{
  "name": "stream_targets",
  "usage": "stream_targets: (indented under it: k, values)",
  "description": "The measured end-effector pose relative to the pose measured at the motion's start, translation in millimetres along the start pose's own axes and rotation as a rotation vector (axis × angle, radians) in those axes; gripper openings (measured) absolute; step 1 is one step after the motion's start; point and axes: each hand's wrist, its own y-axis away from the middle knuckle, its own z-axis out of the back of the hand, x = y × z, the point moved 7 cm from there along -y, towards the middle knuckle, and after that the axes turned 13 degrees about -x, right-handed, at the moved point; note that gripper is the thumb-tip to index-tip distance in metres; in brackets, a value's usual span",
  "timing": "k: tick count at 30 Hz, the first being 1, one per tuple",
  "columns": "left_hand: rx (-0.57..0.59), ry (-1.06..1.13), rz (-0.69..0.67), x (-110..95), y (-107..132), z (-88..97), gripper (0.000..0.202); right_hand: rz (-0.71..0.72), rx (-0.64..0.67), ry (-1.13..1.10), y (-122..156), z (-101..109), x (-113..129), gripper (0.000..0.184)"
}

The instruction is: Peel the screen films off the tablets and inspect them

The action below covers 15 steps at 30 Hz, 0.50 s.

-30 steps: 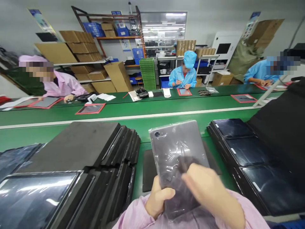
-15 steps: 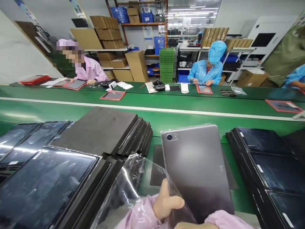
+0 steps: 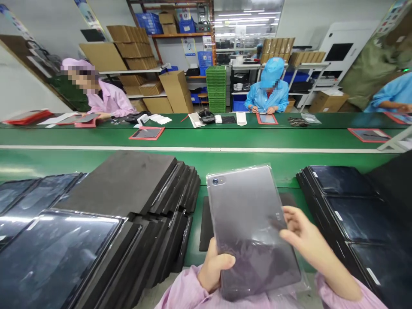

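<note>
I hold a grey tablet (image 3: 249,223) back side up, its camera lens at the top left, inside a clear plastic bag. My left hand (image 3: 215,266) grips its lower left edge, thumb on top. My right hand (image 3: 301,234) rests on the right edge with its fingers curled against the bag. Under the tablet a black foam pad (image 3: 206,225) lies on the green table (image 3: 251,165).
Stacked black foam trays (image 3: 135,189) and bagged tablets (image 3: 54,253) fill the left. A row of bagged tablets (image 3: 350,210) runs along the right. Beyond them runs a green conveyor (image 3: 225,139) carrying red-framed tablets (image 3: 146,133). Several seated workers sit opposite, with cardboard boxes (image 3: 128,43) behind.
The loose clear bag that hung open at the tablet's left now covers the tablet. My right hand has come up from below onto the tablet's right edge.
</note>
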Motion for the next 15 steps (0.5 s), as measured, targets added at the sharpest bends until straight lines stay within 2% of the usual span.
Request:
stream_targets:
  k: [2,4,7,9,12,13,15]
  values:
    - [-0.103,-0.033,-0.002,1.2,-3.8,18.8,0.046,-0.052,0.155,0.047,8.9,-20.7,-8.6,0.038]
    - [-0.238,-0.089,0.004,0.5,-8.5,41.2,0.053,-0.071,0.273,-0.022,18.0,-38.3,-12.6,0.038]
    - [-0.400,-0.202,0.079,1.4,-13.5,63.9,0.062,-0.154,0.328,-0.216,20.7,-48.3,-28.1,0.043]
    - [-0.447,-0.262,0.137,2.3,-14.1,67.5,0.064,-0.239,0.295,-0.349,14.9,-39.4,-44.0,0.047]
    - [-0.488,-0.292,0.147,-3.1,-11.8,67.0,0.065,-0.274,0.202,-0.395,-4.2,-2.7,-58.5,0.048]
    - [-0.498,-0.297,0.130,-7.1,-10.8,67.8,0.065,-0.240,0.153,-0.322,-14.1,13.3,-59.1,0.045]
    - [-0.517,-0.317,0.091,-15.7,-8.4,73.5,0.065,-0.107,0.051,0.071,-36.4,41.0,-55.6,0.037]
